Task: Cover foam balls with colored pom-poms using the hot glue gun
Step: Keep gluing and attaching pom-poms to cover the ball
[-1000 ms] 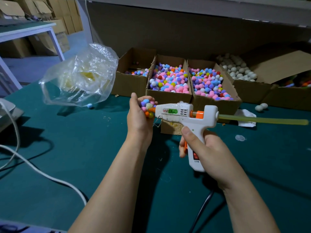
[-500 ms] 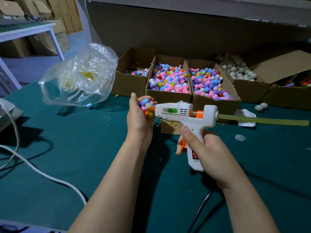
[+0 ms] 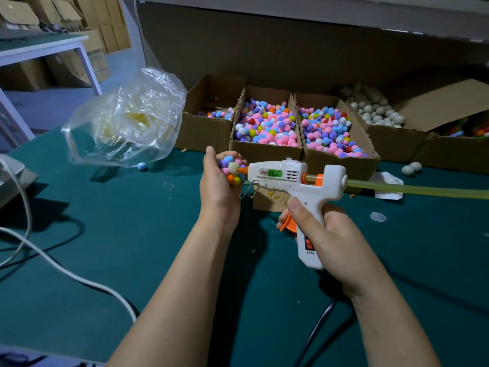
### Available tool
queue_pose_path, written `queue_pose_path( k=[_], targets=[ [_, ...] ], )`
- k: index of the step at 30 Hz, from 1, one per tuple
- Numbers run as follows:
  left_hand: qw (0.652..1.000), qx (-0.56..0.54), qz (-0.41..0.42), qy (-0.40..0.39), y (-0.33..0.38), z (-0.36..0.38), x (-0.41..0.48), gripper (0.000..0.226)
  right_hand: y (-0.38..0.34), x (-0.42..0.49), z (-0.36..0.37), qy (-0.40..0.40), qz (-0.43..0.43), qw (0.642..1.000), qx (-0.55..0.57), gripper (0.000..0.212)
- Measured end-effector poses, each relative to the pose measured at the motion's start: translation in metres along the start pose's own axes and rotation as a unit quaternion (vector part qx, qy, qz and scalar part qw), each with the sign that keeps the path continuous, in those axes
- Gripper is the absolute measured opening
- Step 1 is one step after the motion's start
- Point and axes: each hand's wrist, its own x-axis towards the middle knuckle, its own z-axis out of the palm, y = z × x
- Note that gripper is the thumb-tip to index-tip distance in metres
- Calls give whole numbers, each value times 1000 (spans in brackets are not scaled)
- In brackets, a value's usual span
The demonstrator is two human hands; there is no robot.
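My left hand point(image 3: 217, 189) grips a foam ball point(image 3: 234, 169) partly covered in colored pom-poms, with a bare pale patch facing right. My right hand point(image 3: 330, 234) holds a white hot glue gun point(image 3: 293, 178) by the handle, one finger on the orange trigger. Its orange nozzle touches the ball's bare patch. A long yellow glue stick point(image 3: 412, 190) juts out of the gun's back to the right. Behind my hands stand two cardboard boxes of mixed pom-poms point(image 3: 267, 123) point(image 3: 328, 131), and a box of plain white foam balls point(image 3: 375, 109) at the back right.
A crumpled clear plastic bag point(image 3: 127, 120) stands on the green table point(image 3: 105, 234) at the left. A white cable point(image 3: 66, 271) crosses the left side. A third box point(image 3: 211, 107) holds a few pom-poms. Loose foam balls point(image 3: 411, 168) and white scraps lie at the right.
My left hand has turned the ball slightly, showing a pale bare patch at the nozzle. The glue gun stays at the ball; my trigger finger has opened a little.
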Motion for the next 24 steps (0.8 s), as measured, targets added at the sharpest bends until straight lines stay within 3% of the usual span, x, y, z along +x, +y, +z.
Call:
queue_pose_path(
  k=[24],
  targets=[
    [1000,8,13,-6,0,3,-3,50,1,2,-1,22,-14,1000,-1,50]
  ],
)
